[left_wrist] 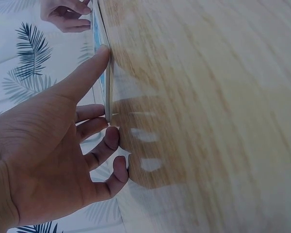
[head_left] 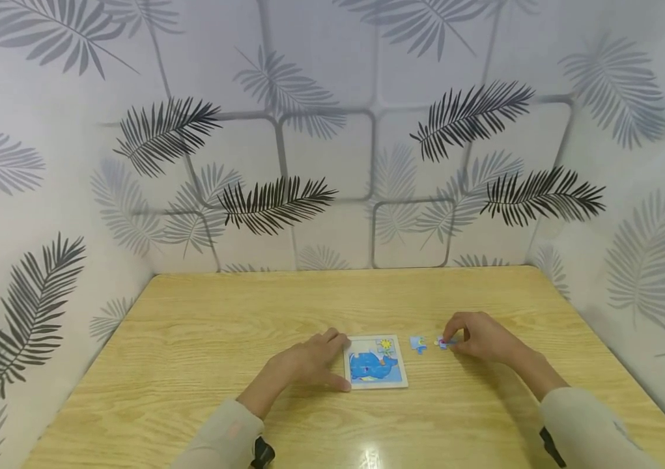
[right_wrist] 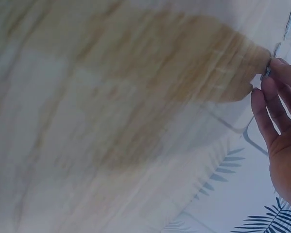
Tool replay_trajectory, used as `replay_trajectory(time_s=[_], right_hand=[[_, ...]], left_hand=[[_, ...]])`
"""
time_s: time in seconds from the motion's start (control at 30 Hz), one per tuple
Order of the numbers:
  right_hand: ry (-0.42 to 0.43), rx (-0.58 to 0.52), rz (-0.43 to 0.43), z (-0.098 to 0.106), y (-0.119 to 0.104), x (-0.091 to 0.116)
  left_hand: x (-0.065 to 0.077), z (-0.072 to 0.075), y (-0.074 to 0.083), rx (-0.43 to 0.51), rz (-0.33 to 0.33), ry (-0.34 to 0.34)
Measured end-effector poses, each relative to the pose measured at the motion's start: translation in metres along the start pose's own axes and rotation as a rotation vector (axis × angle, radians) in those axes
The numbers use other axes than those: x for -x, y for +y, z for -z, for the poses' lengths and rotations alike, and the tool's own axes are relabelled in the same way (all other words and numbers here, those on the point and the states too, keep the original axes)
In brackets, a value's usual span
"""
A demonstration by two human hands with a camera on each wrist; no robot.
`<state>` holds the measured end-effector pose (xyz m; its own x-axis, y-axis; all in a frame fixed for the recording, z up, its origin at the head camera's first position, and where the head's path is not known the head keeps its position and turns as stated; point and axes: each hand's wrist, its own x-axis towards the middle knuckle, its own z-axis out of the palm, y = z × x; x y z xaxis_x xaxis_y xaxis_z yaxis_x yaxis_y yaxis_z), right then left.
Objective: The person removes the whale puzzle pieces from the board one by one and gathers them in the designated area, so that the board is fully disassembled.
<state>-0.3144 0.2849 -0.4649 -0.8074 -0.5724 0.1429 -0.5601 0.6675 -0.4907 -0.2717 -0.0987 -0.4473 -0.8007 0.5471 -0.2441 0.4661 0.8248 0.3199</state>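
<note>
A small jigsaw puzzle board (head_left: 405, 374) with a pale frame lies on the table, showing a blue whale and a yellow sun-like flower. At its left side, my left hand (head_left: 311, 360) holds the frame, thumb at the near corner and fingertips at the far one. The left wrist view shows that thumb (left_wrist: 87, 75) along the board's edge (left_wrist: 107, 92). To the right lies a loose light-blue puzzle piece (head_left: 417, 343). Beyond it my right hand (head_left: 484, 337) pinches another puzzle piece (head_left: 441, 342) between thumb and fingers, low over the wood. The right wrist view has this hand (right_wrist: 283, 111) at its right edge.
The wood-grain table (head_left: 221, 306) reaches back to a wall (head_left: 332, 241) covered in a feather-leaf pattern, with similar patterned surfaces on both sides. Dark bands (head_left: 262, 453) show at the sleeves.
</note>
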Motion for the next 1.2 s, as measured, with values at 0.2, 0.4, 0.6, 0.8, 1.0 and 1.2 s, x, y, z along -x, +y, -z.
replay_trajectory(time_s=[0.2,0.4,0.6,0.8,1.0,1.2], right_hand=[[0.022,0.005,0.022,0.0,-0.006,-0.003],[0.064,-0.029,0.07,-0.013,-0.019,-0.022],[-0.052,-0.085,0.14,-0.032,-0.048,-0.048],[-0.165,0.003,0.203,-0.046,-0.068,-0.064],[-0.191,-0.018,0.136,-0.047,-0.075,-0.067],[-0.154,0.034,0.154,-0.047,-0.075,-0.066]], left_hand=[[0.001,0.002,0.001,0.003,-0.002,-0.009],[0.003,0.003,0.002,0.023,0.004,-0.014],[0.0,0.003,0.001,0.029,0.01,-0.014],[-0.001,0.001,0.0,0.026,-0.02,-0.006],[0.0,0.0,0.0,0.009,-0.038,-0.003],[0.0,0.001,-0.003,0.016,-0.041,-0.006]])
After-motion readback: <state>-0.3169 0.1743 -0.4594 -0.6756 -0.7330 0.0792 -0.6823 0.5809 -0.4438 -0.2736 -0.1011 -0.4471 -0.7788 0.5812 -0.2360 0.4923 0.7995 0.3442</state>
